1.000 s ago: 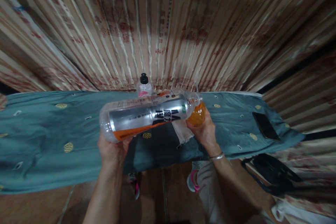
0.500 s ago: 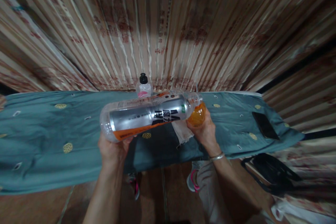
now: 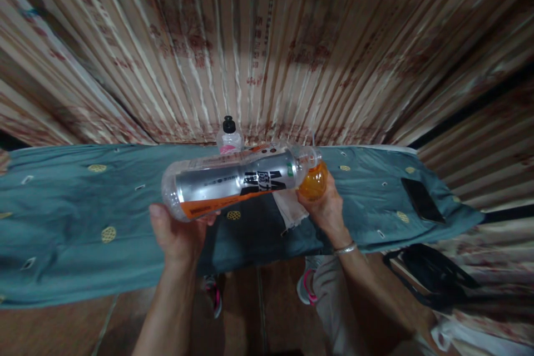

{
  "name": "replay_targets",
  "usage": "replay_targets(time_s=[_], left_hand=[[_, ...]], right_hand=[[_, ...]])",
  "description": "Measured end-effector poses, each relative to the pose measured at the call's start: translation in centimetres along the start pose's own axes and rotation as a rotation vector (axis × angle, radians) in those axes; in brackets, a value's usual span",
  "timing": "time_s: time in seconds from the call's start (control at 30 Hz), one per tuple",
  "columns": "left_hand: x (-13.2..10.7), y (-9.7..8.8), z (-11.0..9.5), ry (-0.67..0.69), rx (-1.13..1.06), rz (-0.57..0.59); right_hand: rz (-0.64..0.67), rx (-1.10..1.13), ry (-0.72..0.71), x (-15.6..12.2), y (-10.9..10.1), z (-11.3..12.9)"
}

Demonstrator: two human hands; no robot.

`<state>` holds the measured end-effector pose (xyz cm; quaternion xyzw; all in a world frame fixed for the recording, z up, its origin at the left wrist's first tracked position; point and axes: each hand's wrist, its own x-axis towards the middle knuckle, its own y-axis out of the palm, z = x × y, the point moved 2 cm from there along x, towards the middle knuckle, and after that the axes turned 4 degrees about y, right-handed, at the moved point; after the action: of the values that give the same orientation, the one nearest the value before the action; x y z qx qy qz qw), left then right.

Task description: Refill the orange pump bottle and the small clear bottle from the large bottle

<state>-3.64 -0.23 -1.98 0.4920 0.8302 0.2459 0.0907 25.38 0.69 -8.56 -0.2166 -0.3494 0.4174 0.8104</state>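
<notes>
A clear plastic drink bottle (image 3: 233, 181) with a silver and orange label is held nearly level, its mouth toward the right. Beneath its base end, my left hand (image 3: 177, 233) supports it; the thumb stands out at the left and the other fingers are mostly hidden below. My right hand (image 3: 327, 206) is wrapped round a rounded, see-through orange container (image 3: 314, 181). The bottle's uncapped mouth lies right at the top of that container; whether they touch, I cannot tell. Behind them stands a clear bottle with a black cap (image 3: 229, 133). A whitish cloth (image 3: 291, 211) shows beside my right hand.
The narrow table has a teal cloth (image 3: 133, 222) with a pineapple pattern. A black phone (image 3: 422, 200) lies at its right end. A pleated curtain (image 3: 258, 50) hangs behind. Below on the right is a dark bag (image 3: 434, 275).
The thumb of my left hand has moved outward from the bottle's base. The bottle's base end has shifted slightly right and up. My right hand and the orange container are nearly unchanged.
</notes>
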Motion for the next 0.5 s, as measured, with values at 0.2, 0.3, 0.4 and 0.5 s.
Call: replay_targets(time_s=[0.2,0.3,0.4,0.5], left_hand=[[0.22,-0.06,-0.25,-0.02,-0.055,0.14],[0.28,-0.18,-0.26,-0.046,-0.063,0.201],[0.32,-0.4,-0.15,-0.069,-0.05,0.188],[0.32,-0.5,-0.12,-0.066,-0.062,0.148]], right_hand=[[-0.006,0.008,0.015,0.02,-0.08,0.25],[0.008,0.016,0.019,0.03,-0.11,0.3],[0.009,0.015,0.011,0.03,-0.08,0.18],[-0.003,0.018,0.009,0.01,-0.03,0.04]])
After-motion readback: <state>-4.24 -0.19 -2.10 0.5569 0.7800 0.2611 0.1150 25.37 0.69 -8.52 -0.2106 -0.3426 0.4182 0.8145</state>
